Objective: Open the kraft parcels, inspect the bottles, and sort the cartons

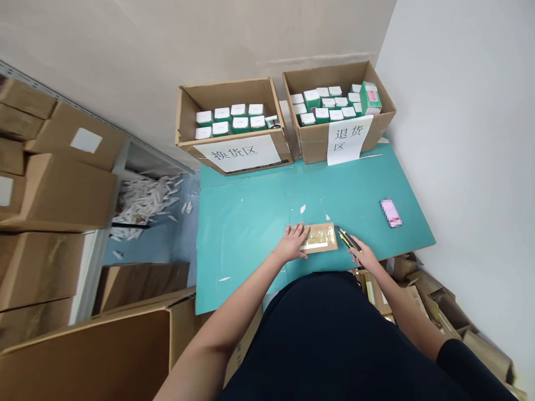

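Observation:
A small brown cardboard box [321,237] lies flat near the front edge of the green tabletop. Glossy tape runs along its top, with a white strip on the near side. My left hand [291,243] grips the box's left end, fingers across the top and thumb at the near edge. In my right hand [364,255] is a yellow and black utility knife [349,239], its front end pointing up and left beside the box's right end. Whether the knife tip touches the box, I cannot tell.
Two open cartons, a left one [190,146] and a right one [313,146], stand at the table's back with several green-and-white boxes inside. A phone [391,213] lies at the right. Shelved cartons [62,189] are at the left; a big open carton [83,356] stands below.

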A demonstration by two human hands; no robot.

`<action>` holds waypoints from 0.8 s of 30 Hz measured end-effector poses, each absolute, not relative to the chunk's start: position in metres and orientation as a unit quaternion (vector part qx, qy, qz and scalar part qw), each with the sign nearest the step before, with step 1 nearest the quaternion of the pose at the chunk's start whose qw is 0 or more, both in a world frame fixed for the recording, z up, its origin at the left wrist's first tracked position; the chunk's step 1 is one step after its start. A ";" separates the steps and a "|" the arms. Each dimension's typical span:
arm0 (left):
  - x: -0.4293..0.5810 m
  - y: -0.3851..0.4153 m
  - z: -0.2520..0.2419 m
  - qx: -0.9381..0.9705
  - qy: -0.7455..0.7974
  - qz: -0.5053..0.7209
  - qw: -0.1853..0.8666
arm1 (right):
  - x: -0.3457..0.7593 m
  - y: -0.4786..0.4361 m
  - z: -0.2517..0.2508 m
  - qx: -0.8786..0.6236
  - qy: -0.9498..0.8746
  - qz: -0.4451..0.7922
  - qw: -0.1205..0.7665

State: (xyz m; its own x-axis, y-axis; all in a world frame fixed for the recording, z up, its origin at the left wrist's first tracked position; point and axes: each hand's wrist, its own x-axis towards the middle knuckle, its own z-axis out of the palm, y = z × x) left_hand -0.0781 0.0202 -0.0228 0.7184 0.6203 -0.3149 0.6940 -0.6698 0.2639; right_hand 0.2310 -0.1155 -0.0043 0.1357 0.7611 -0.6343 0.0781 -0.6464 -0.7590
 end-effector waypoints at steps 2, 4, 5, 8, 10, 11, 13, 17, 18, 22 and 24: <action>-0.076 0.014 -0.020 0.907 0.369 -0.100 0.177 | 0.230 -0.116 -0.002 -0.687 -0.305 0.594 0.287; -0.075 0.011 -0.017 0.905 0.375 -0.098 0.173 | 0.231 -0.115 0.000 -0.682 -0.307 0.598 0.288; -0.075 0.010 -0.017 0.905 0.377 -0.097 0.172 | 0.231 -0.115 0.000 -0.680 -0.307 0.600 0.288; -0.075 0.011 -0.017 0.903 0.380 -0.093 0.177 | 0.236 -0.113 -0.001 -0.674 -0.309 0.608 0.283; -0.075 0.011 -0.018 0.903 0.380 -0.088 0.182 | 0.240 -0.112 -0.003 -0.672 -0.312 0.611 0.279; -0.075 0.012 -0.019 0.903 0.380 -0.084 0.183 | 0.243 -0.110 -0.003 -0.672 -0.314 0.612 0.276; -0.076 0.012 -0.021 0.903 0.380 -0.078 0.183 | 0.248 -0.107 -0.004 -0.671 -0.321 0.612 0.270; -0.076 0.012 -0.023 0.902 0.383 -0.075 0.184 | 0.254 -0.103 -0.003 -0.669 -0.345 0.609 0.249; -0.076 0.012 -0.023 0.901 0.385 -0.076 0.184 | 0.254 -0.103 -0.002 -0.669 -0.350 0.608 0.244; -0.075 0.012 -0.022 0.899 0.391 -0.082 0.181 | 0.251 -0.106 0.001 -0.669 -0.361 0.606 0.234; -0.075 0.012 -0.021 0.898 0.393 -0.084 0.178 | 0.249 -0.109 0.002 -0.667 -0.361 0.607 0.237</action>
State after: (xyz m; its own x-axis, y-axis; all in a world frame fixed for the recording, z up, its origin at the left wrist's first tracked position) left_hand -0.0749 0.0124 -0.0215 0.6776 0.6758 -0.2902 0.7354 -0.6280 0.2547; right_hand 0.2493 -0.1085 0.0021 0.0018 0.7691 -0.6391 0.1940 -0.6273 -0.7543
